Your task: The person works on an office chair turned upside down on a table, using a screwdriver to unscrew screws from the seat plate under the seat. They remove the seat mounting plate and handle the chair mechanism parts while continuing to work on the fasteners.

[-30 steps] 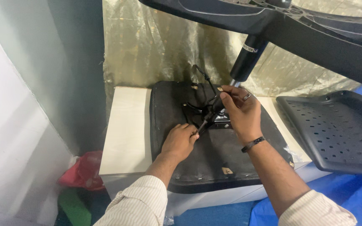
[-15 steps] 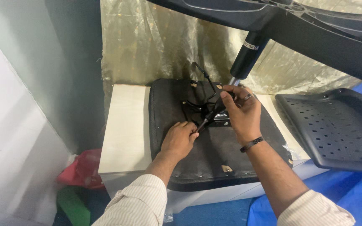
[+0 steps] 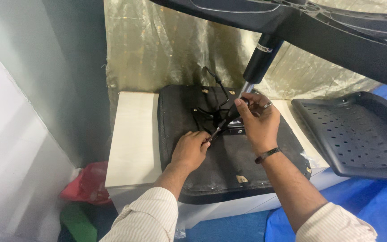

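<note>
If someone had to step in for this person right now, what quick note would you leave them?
Left hand: pressed flat on the seat underside, fingertips by the tool's tip.
Right hand: grip closed on a screwdriver, angled down to the metal mechanism at the seat's centre.
The seat lies upside down on a white table. A perforated black backrest lies to the right; the chair base with gas cylinder hangs overhead.
Done: mechanism placed on the seat. Left: which screws are in cannot be told.

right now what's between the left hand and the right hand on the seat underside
In the head view, a slim dark screwdriver bridges the gap: the right hand grips its handle, and its tip slants down to the left hand on the upturned seat.
</note>
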